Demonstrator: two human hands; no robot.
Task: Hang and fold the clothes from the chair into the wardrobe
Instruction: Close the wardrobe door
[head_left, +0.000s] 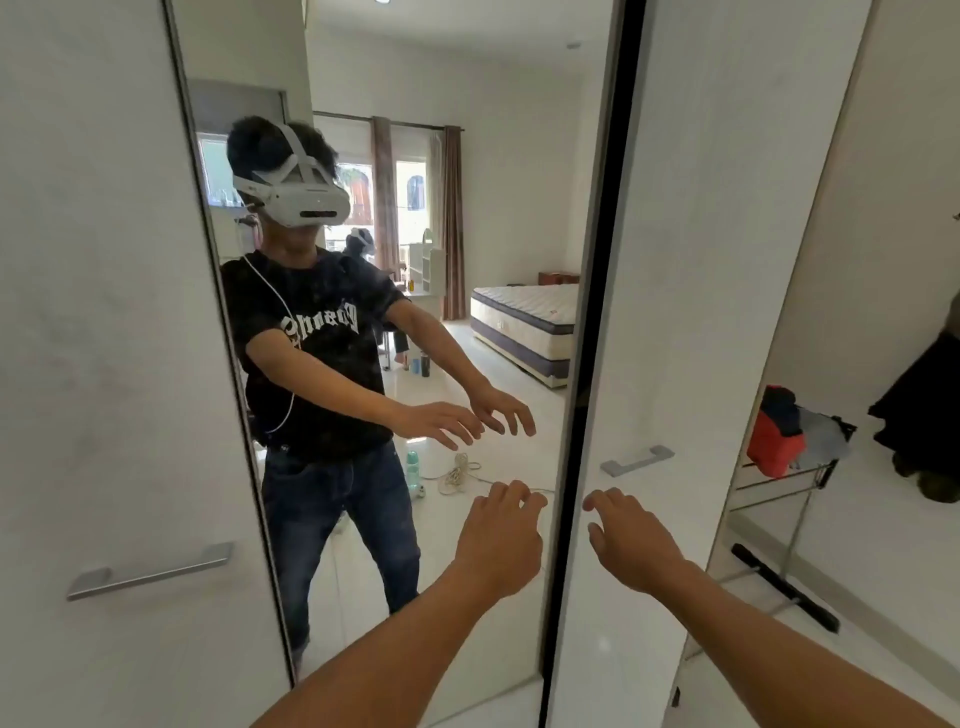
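Observation:
I face a white wardrobe with mirrored doors, all closed. My left hand reaches out in front of the mirror panel, fingers loosely spread, holding nothing. My right hand is stretched toward the white door right of the dark gap, just below its metal handle, also holding nothing. A mirror strip at the right reflects a chair piled with red, blue and grey clothes.
Another metal handle sits on the left white door. The mirror reflects a person wearing a headset, a bed, curtains, bottles and a coiled cord on the white floor. A dark garment shows in the right mirror.

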